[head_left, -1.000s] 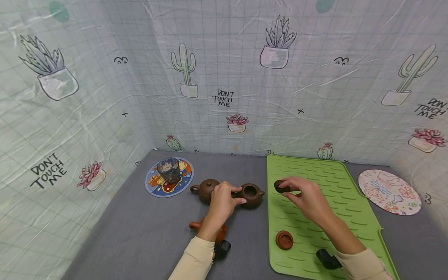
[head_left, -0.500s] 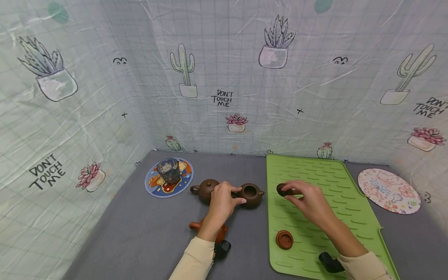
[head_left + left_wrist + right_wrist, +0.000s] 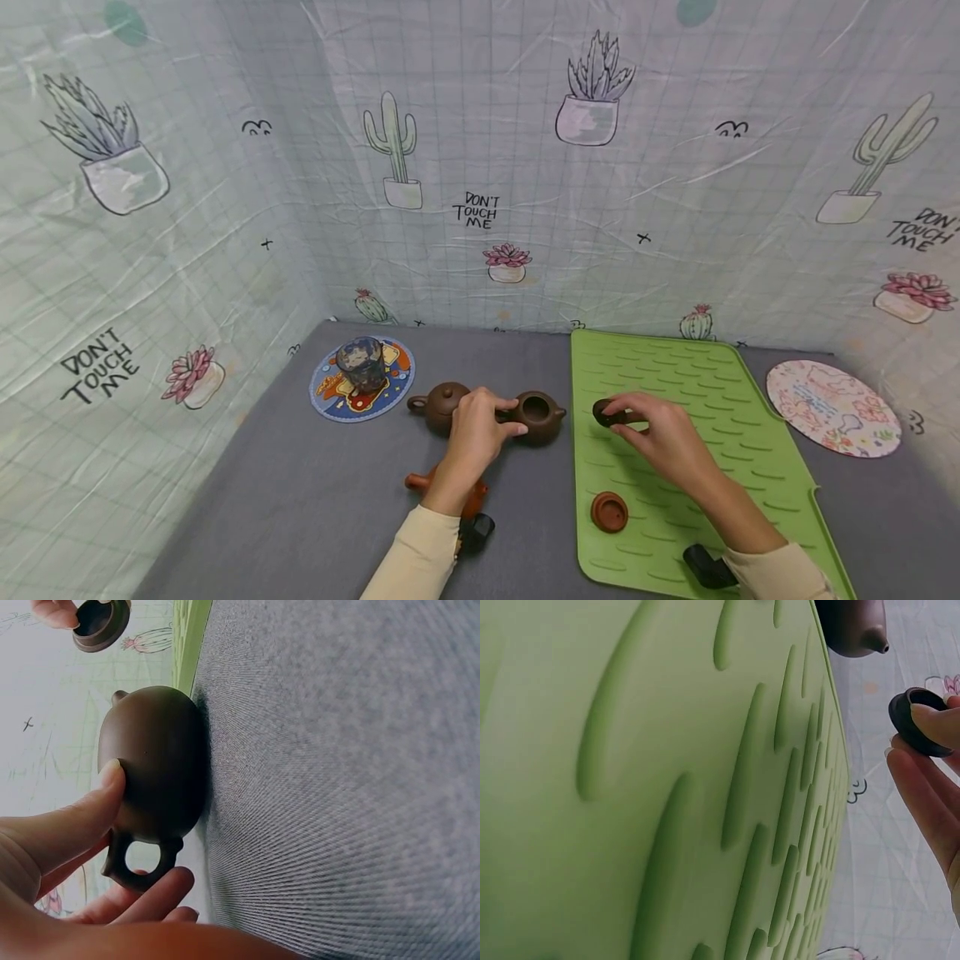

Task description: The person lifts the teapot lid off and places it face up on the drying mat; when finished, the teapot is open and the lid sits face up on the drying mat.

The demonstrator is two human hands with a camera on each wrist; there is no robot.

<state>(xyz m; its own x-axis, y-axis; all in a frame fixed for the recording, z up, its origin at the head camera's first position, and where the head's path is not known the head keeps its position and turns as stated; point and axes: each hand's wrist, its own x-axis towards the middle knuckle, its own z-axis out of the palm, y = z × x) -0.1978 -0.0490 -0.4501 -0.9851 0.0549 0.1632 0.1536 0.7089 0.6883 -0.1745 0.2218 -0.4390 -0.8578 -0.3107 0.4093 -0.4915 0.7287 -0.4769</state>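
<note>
We grip a rounded, lidless dark-brown clay teapot (image 3: 156,754) in the left hand (image 3: 476,427), thumb against its side, other fingers at its looped handle (image 3: 118,856), the spout (image 3: 873,640) pointing away from them. Between the thumb and fingertips of our right hand (image 3: 662,427) we pinch a round dark-brown clay lid (image 3: 602,413), with the ribbed light-green mat (image 3: 660,367) beneath; the pot stands left of those fingertips.

Left hand (image 3: 477,429) holding teapot (image 3: 551,430), right hand (image 3: 663,433) pinching dark lid (image 3: 600,414)
</note>
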